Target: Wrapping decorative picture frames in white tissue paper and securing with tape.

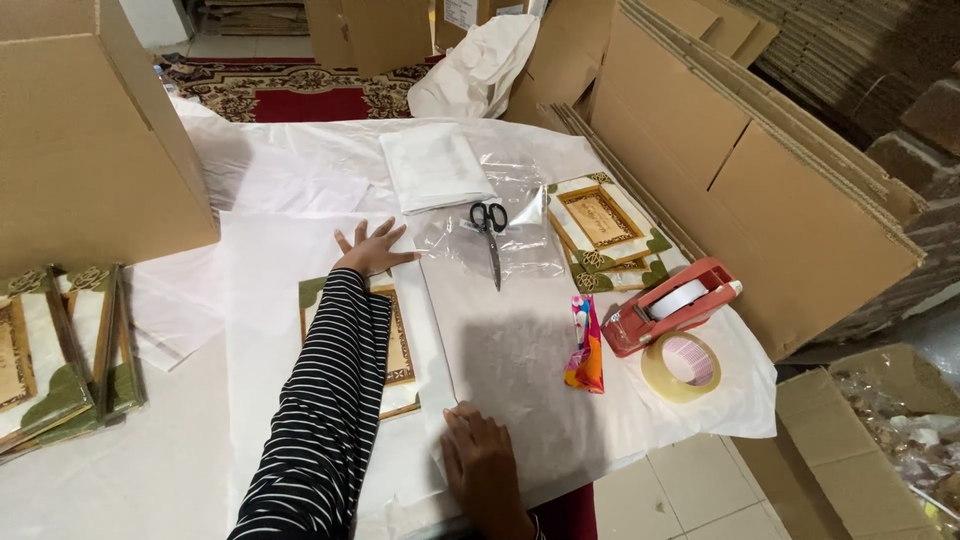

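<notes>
While both flat, splayed hands, left hand [372,250] far, right hand [478,458] near, press thin white paper [520,350] over the rigid framed picture [398,345], it seems light and tear-prone; grip edges.

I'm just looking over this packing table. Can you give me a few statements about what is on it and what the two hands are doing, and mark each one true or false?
1. The left hand lies flat with fingers spread on the white paper. True.
2. The right hand holds the scissors. False: the scissors lie alone on a clear plastic bag, and the right hand presses the paper's near edge.
3. A red tape dispenser sits next to a loose roll of tape. True.
4. The framed picture by the left arm lies fully uncovered. False: white paper covers part of it.
5. More framed pictures are stacked right of the scissors. True.
</notes>
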